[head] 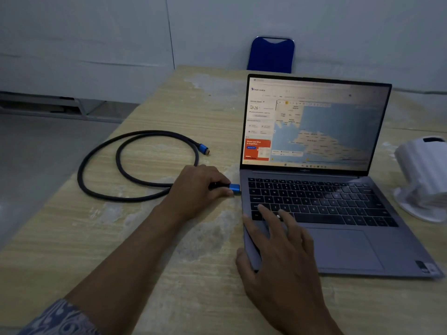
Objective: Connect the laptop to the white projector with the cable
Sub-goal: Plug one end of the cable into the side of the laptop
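An open grey laptop [343, 245] sits on the table, its screen lit with a map page. My left hand [197, 187] grips the blue-and-black plug [234, 188] of a black cable [96, 163], and the plug's tip touches the laptop's left edge. The cable lies coiled to the left, with its other blue plug [204, 149] free on the table. My right hand [278, 247] rests flat on the laptop's front left corner, fingers spread over the keys. The white projector [425, 175] stands at the right edge, partly cut off.
The worn wooden table [169, 250] has its left edge close to the cable coil. A blue chair [271, 55] stands behind the table, against a pale wall.
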A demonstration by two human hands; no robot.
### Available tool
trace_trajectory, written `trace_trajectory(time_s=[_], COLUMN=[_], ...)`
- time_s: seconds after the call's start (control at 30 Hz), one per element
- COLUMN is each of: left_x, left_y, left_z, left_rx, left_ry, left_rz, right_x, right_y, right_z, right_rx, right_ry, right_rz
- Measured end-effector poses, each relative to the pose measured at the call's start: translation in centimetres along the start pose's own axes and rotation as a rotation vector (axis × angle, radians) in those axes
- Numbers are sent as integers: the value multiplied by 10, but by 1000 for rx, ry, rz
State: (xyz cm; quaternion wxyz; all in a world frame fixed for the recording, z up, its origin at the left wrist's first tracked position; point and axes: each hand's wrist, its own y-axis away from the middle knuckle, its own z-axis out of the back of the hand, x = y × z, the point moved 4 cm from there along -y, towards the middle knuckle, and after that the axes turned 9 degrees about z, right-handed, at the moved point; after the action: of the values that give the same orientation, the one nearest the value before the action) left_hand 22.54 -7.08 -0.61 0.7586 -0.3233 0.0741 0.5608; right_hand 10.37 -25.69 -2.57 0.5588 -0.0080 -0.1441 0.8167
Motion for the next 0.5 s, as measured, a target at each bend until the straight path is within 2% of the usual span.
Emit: trace_trajectory(time_s=[0.5], left_x=[1], left_y=[0], left_z=[-4], left_rx=[22], left_ry=[20], left_rz=[22], right_x=[0], right_y=[0], right_z=[0], right_rx=[37], right_ry=[-19], right_rz=[3])
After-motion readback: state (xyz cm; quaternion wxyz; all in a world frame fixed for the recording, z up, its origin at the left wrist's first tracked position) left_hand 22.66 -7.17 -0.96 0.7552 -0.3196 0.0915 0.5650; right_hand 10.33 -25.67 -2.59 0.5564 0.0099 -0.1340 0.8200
